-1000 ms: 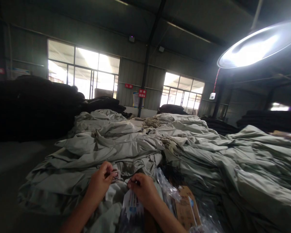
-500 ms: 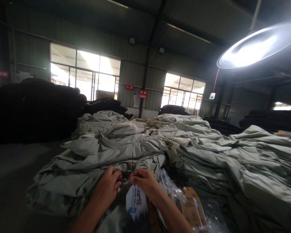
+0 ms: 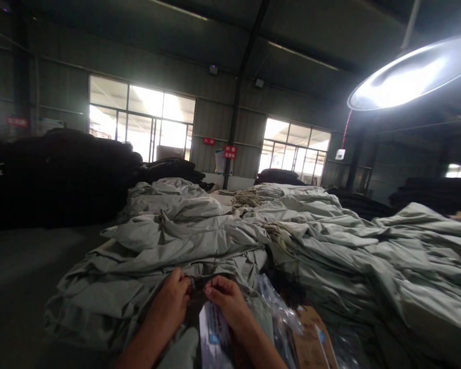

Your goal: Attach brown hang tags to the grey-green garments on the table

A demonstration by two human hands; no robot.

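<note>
**Two hands pinched a thin dark string above a hanging tag**

A thin dark string [image 3: 214, 262] stood up near the lower centre of the frame, its loose end rising a little above the fingertips that met on it. Just below, a white printed tag [image 3: 214, 335] hung down to the bottom edge, lying between the two wrists.

The left hand [image 3: 173, 301] came in from the lower left, forearm angled up and to the right, knuckles toward the camera and fingers curled in tight. Its fingertips closed on the string at the point where the hands met. The right hand [image 3: 227, 300] came up from the bottom edge just right of centre, wrist bent inward, thumb and forefinger pressed together on the same string, with the tag touching its palm side. Both grips were nearly fully closed, with the two hands almost touching; what else, if anything, sat inside the left fist could not be told.

Under and beyond the hands lay heaped grey-green fabric [image 3: 184, 241], spreading in folded stacks to the right of the frame. Clear plastic bags [image 3: 276, 307] and a brown cardboard piece [image 3: 311, 341] sat just right of the right forearm. Dark piles [image 3: 61, 174] filled the left middle, bright windows [image 3: 142, 120] lit the back wall, and a round lamp [image 3: 415, 72] glared at upper right.
</note>
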